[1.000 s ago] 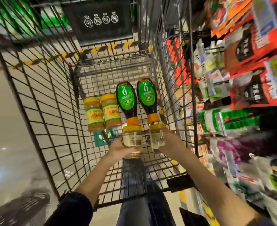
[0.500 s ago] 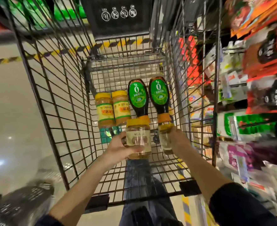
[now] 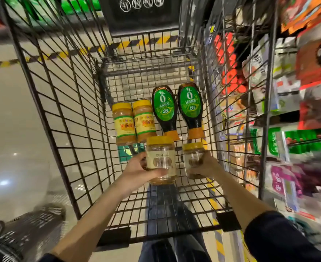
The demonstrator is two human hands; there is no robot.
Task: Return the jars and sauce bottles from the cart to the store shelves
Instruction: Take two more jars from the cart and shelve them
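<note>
Both hands (image 3: 137, 173) (image 3: 206, 165) grip jars (image 3: 160, 157) (image 3: 192, 157) near the right cart wall (image 3: 215, 118).

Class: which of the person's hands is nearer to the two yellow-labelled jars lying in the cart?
Left. The left hand, holding a clear jar, sits just short of the yellow-labelled jars; the right hand, holding a second jar, is farther off, beyond the first.

On the wire cart (image 3: 65, 118) lie two yellow-lidded jars (image 3: 124, 124) (image 3: 144, 121), touching, just beside two green-labelled sauce bottles (image 3: 164, 110) (image 3: 191, 106)
</note>
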